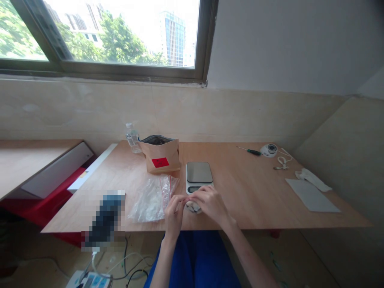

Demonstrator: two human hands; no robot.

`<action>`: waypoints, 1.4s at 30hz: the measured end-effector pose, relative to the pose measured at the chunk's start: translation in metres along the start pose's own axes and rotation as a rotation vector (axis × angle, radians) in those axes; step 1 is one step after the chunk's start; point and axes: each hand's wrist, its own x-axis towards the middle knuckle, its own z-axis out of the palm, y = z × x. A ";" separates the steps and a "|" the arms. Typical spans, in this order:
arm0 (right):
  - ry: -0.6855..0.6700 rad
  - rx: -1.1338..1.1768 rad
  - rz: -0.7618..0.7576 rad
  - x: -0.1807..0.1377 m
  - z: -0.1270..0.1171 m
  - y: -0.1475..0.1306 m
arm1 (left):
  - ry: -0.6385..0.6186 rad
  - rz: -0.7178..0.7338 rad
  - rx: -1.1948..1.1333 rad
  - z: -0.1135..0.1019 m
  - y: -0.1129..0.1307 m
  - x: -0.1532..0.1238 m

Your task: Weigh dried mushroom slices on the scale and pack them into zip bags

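My left hand [175, 211] and my right hand [210, 202] meet at the near edge of the wooden table [246, 192], fingers pinched together on a small clear bag [192, 207] with pale contents. Just behind them sits a digital kitchen scale [198, 175]. A pile of clear zip bags [153, 198] with red seal strips lies to the left of my left hand. An open brown paper pouch [161, 154] with a red label stands behind the pile.
A small plastic bottle [132, 138] stands beside the pouch. At the far right lie a green-handled screwdriver [250, 151], a round white device [269, 150] with a cord, a grey sheet [312, 196] and a white cloth [312, 179]. A blurred-out object [105, 218] rests at the left front edge.
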 end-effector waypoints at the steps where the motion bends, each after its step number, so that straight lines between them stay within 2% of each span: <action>1: 0.003 0.001 0.019 -0.002 -0.001 0.002 | 0.009 -0.011 -0.003 0.000 0.000 0.000; 6: 0.022 -0.016 0.030 -0.008 -0.001 0.008 | 0.012 -0.069 -0.022 0.003 0.000 -0.001; 12: -0.001 -0.081 -0.062 -0.010 -0.001 0.009 | -0.103 -0.051 -0.106 0.004 0.001 0.001; 21: 0.060 -0.075 -0.009 -0.018 0.002 0.018 | -0.049 -0.112 -0.059 0.002 -0.001 0.000; 27: 0.008 -0.076 -0.021 -0.021 -0.004 0.027 | 0.002 -0.196 -0.108 0.004 0.000 0.004; 33: 0.046 -0.114 0.015 -0.023 -0.005 0.032 | 0.000 -0.223 -0.178 0.008 0.001 0.007; 38: -0.021 -0.062 0.057 -0.027 -0.008 0.041 | 0.039 -0.271 -0.227 0.004 -0.004 0.007; 42: 0.053 0.014 0.130 -0.031 -0.010 0.044 | 0.065 -0.298 -0.259 0.001 -0.008 0.008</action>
